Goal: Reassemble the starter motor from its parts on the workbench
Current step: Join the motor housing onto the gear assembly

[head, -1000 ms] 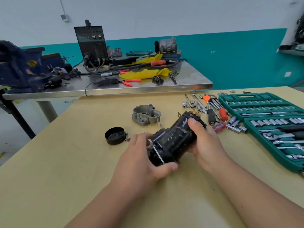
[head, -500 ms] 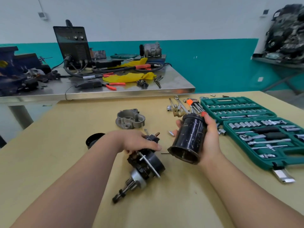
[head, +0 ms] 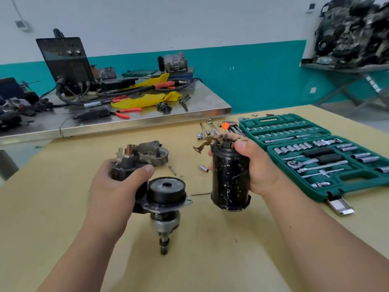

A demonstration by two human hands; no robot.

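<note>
Left grip (head: 113,186) is wrapped round the solenoid (head: 126,165) end of the drive assembly (head: 166,190), thumb over the top and fingers curled underneath. It hangs just above the counter (head: 210,260) with the pinion shaft (head: 164,243) pointing down toward me. Over on the other side, my right grip (head: 254,167) is clamped round the upper half of the black motor casing (head: 229,186), thumb across the front. It holds the casing upright, near the drive assembly but not touching it. Copper brush leads (head: 207,144) poke out of the top, right by my fingertips.

Now, the feel of it. Both pieces read as steel and cast metal, so I'd call them heavy for their size and completely rigid. The casing's painted wall looks smooth and scuffed, maybe greasy, and I reckon it could slide through a loose hold. A full wrap round the barrel is the place to take it, and that's where I have it. Those leads look thin and bendable, so that's where I'd keep my fingers off.

The drive assembly looks bottom-heavy with that shaft hanging, so the fat solenoid body is the safest handle. The thin plate under the round cap looks sharp-edged. The grey nose housing (head: 156,153) waits on the counter behind my left grip, and the green socket set (head: 362,175) lies open to the right.
</note>
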